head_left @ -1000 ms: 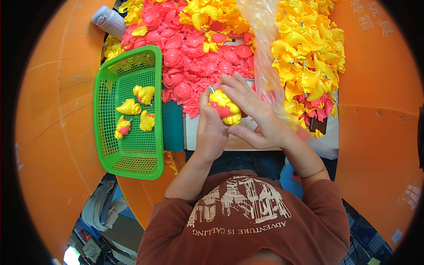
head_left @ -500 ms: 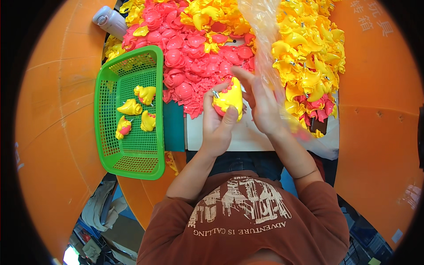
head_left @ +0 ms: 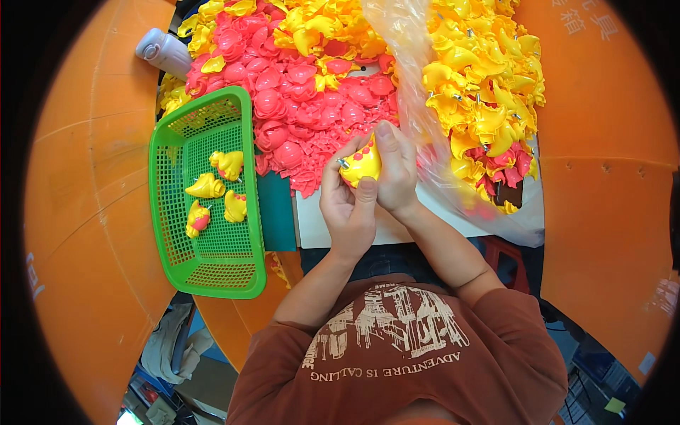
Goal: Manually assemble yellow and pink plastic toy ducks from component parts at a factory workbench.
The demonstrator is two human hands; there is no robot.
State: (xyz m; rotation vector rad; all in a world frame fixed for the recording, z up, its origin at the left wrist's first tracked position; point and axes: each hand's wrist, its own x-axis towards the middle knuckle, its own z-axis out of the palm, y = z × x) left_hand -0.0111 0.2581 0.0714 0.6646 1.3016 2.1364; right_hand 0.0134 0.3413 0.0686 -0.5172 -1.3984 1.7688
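Note:
Between both hands, over the near edge of the table, is a yellow plastic toy body with a row of red bumps and a metal pin sticking out on its left. My left hand cups it from the left and below, thumb against its near side. My right hand wraps its right side, with the thumb at the top; the fingers behind the toy are hidden. Left of my hands stands a green plastic basket holding several similar yellow-and-red toy bodies.
Beyond my hands lies a heap of red plastic shells. A pile of yellow shell pieces, some with metal pins, is at the right. A clear plastic bag runs between them. A pale bottle stands far left; orange panels flank the table.
My right hand has come in from beside the toy and closed on its right side. The toy has turned slightly in my left hand. The whole view has shifted a little.

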